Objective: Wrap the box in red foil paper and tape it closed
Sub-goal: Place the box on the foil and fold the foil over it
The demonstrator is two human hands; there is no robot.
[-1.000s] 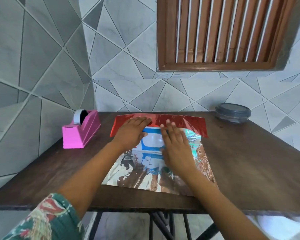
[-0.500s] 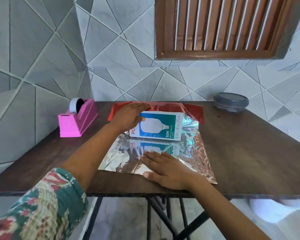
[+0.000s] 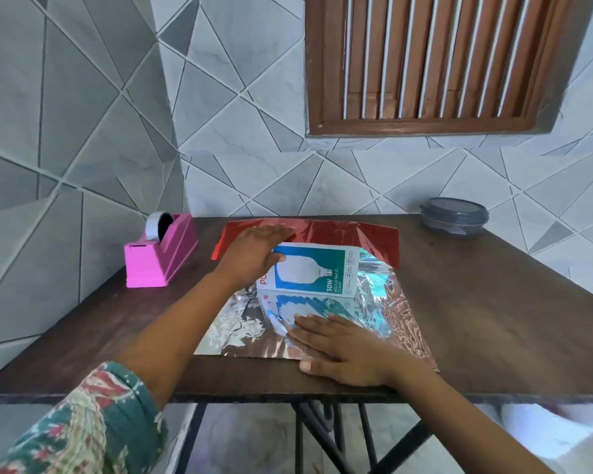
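Note:
A white and teal lamp box [image 3: 317, 271] lies flat on a sheet of foil paper [image 3: 384, 313], silver side up. The sheet's far edge is folded up, showing its red side [image 3: 356, 234] behind the box. My left hand [image 3: 254, 251] rests flat over the box's left end and the red flap, fingers spread. My right hand [image 3: 343, 347] lies palm down on the near part of the foil, at the table's front edge, holding nothing. A pink tape dispenser [image 3: 158, 254] with a roll stands to the left of the sheet.
The dark wooden table [image 3: 493, 302] stands against a tiled wall. A round grey lidded container [image 3: 453, 216] sits at the back right corner. A wooden louvred window is above. Folding table legs show below the front edge.
My right hand has slid off the box toward me and now lies on the near part of the foil. My left hand stays at the box's left end.

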